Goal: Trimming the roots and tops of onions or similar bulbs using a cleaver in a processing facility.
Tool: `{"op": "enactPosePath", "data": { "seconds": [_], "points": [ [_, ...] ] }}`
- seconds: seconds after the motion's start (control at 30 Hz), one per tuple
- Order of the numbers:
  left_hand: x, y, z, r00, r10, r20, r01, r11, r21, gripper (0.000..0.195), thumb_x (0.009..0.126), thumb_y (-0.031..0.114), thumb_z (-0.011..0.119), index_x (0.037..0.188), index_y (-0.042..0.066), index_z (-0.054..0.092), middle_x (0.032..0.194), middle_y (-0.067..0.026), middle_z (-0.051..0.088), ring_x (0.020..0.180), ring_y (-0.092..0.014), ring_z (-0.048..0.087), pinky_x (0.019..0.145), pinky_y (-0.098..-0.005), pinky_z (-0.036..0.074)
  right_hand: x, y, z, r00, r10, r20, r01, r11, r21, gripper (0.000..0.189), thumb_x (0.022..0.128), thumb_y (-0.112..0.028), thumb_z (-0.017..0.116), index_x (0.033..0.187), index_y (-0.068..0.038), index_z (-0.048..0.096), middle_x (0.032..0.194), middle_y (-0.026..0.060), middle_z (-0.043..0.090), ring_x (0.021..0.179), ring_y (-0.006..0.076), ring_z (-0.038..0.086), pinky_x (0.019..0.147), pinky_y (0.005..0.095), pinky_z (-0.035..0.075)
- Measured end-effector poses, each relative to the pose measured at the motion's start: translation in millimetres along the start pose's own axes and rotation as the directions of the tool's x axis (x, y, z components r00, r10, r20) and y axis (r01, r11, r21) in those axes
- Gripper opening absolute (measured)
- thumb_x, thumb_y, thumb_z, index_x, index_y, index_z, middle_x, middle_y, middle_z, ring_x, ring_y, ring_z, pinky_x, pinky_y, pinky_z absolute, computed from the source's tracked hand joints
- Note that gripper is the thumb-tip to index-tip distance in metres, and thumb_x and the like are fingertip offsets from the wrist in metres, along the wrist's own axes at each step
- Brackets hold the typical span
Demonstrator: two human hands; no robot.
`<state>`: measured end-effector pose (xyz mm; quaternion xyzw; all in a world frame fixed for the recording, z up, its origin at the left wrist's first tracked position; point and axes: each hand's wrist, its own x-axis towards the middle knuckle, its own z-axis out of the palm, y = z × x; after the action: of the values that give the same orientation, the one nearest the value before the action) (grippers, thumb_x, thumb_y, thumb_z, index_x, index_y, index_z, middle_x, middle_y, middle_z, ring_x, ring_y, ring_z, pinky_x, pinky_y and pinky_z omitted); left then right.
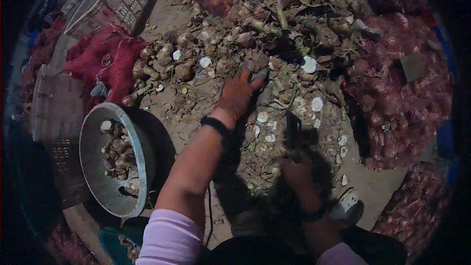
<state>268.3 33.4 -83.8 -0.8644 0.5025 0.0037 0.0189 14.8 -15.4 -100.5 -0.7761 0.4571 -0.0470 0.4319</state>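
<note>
My left hand (237,94), dark at the fingertips, reaches into a heap of soil-covered root vegetables (228,38). Its fingers are at a dirt-caked root (259,60); whether they grip it is unclear. In shadow, my right hand (297,171) holds a knife (292,125) with the blade pointing away from me. Below the blade lies a thick layer of trimmings (261,154) with roots and pale cut slices. A round white slice (317,104) is right of the knife. Larger roots with thick stems (279,7) top the heap.
A grey basin (141,162) tilts at the left, with several trimmed roots inside. Behind it are a red mesh sack (117,57) and plastic crates (125,0). Filled mesh sacks (404,117) line the right side. A pale shoe-like object (347,202) is near my right forearm.
</note>
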Motion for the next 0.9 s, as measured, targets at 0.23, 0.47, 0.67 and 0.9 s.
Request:
{"op": "enactPosePath", "data": {
  "seconds": [0.23,0.47,0.67,0.9],
  "points": [
    [-54.6,23.6,-12.5,0.932,-0.014,-0.362,-0.148,0.897,-0.417,0.055,0.068,0.025,0.069,0.117,0.012,0.050,0.108,-0.0150,0.053,0.101,-0.031,0.052,0.090,-0.0463,0.038,0.3,-13.4,-35.0,0.983,-0.174,0.055,0.182,0.950,-0.255,0.028,0.069,-0.020,0.064,0.090,-0.003,0.058,0.078,0.0164,0.062,0.074,0.0329,0.062,0.065,0.0432,0.050],
    [-156.2,79.8,13.2,0.907,-0.249,0.339,0.164,-0.532,-0.831,0.051,0.071,0.013,0.069,0.116,0.002,0.049,0.113,-0.0138,0.052,0.105,-0.032,0.051,0.092,-0.0436,0.039,-19.7,-56.8,-24.4,0.858,-0.419,0.298,0.509,0.773,-0.379,0.019,0.063,-0.015,0.066,0.076,-0.008,0.054,0.065,0.0145,0.056,0.064,0.0346,0.059,0.055,0.0442,0.047],
    [-160.1,94.9,13.6,0.971,-0.149,0.187,0.222,0.281,-0.934,0.062,0.069,0.019,0.072,0.121,0.000,0.043,0.108,-0.0192,0.051,0.098,-0.034,0.053,0.086,-0.0409,0.042,-21.9,-15.9,-14.0,0.907,-0.380,0.179,0.414,0.881,-0.228,0.022,0.068,-0.018,0.067,0.080,-0.005,0.056,0.072,0.0166,0.058,0.070,0.0362,0.060,0.058,0.0433,0.047],
    [-195.7,102.6,39.2,0.976,-0.214,0.044,0.196,0.771,-0.605,0.079,0.056,0.024,0.079,0.122,0.001,0.042,0.094,-0.0168,0.057,0.088,-0.033,0.056,0.080,-0.0422,0.044,-12.6,-25.8,-33.9,0.960,-0.281,-0.019,0.274,0.948,-0.161,0.021,0.071,-0.020,0.064,0.085,-0.004,0.060,0.073,0.0175,0.060,0.064,0.0327,0.059,0.058,0.0400,0.047]
  ]
}}
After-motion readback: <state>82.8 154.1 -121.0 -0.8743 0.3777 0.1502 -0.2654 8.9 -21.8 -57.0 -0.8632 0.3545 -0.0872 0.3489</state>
